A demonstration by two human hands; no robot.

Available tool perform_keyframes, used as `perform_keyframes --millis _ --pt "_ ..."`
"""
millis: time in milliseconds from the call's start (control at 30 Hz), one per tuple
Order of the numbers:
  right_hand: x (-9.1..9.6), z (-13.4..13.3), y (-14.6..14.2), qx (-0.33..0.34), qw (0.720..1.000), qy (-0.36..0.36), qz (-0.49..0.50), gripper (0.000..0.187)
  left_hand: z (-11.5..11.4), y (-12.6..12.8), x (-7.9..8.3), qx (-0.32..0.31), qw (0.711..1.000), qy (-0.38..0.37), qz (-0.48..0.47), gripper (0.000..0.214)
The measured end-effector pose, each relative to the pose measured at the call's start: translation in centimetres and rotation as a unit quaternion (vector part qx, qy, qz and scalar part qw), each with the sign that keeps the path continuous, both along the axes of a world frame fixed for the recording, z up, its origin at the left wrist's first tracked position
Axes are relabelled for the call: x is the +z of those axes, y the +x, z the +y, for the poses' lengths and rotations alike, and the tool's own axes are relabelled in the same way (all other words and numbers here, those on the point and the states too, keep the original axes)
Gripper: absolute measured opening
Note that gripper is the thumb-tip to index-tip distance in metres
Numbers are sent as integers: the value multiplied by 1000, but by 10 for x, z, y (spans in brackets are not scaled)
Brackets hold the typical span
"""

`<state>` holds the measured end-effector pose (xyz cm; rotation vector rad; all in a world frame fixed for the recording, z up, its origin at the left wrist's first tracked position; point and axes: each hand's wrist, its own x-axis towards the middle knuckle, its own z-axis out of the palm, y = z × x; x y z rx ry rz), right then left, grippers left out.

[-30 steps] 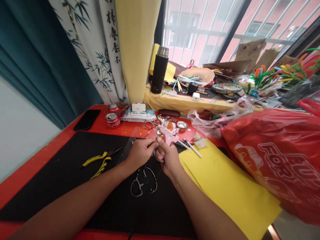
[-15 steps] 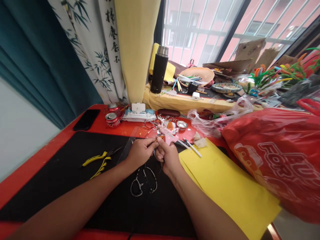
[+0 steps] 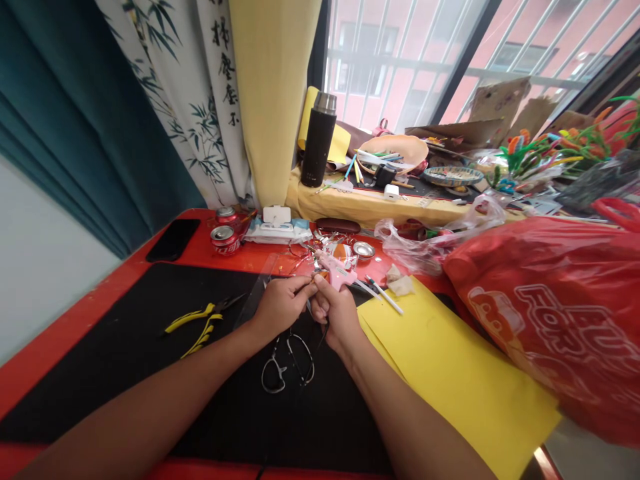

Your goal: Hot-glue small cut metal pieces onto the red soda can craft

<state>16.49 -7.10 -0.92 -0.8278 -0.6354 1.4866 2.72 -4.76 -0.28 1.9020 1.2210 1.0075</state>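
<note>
My left hand [image 3: 281, 303] and my right hand [image 3: 336, 308] meet at the fingertips over the black mat [image 3: 120, 347]. The fingers of both are closed in a pinch on something small, mostly hidden; a bit of orange-gold shows at the tips. Just behind the fingers lies a pink glue gun [image 3: 336, 268] with a clear glue stick at its rear. Scissors [image 3: 274, 375] with metal-rimmed handles lie below the hands, their blades partly hidden. Left of my left hand, yellow-handled pliers [image 3: 200, 321] rest on the mat.
Yellow paper sheets [image 3: 450, 360] lie on the right, beside a bulging red plastic bag [image 3: 545, 313]. At the back of the red table stand cans [image 3: 225, 240], a wipes pack [image 3: 278, 230] and a phone [image 3: 173, 240]. A black thermos [image 3: 319, 143] stands on the sill.
</note>
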Motion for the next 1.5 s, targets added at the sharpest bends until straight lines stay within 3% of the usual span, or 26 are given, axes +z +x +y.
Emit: perform_keyframes --millis 433,1500 --pt "10 -3 1 11 999 37 -8 60 -5 -2 12 5 999 50 -3 31" --pt "7 -1 -1 -2 1000 8 -12 60 -1 -1 3 11 999 25 25 28"
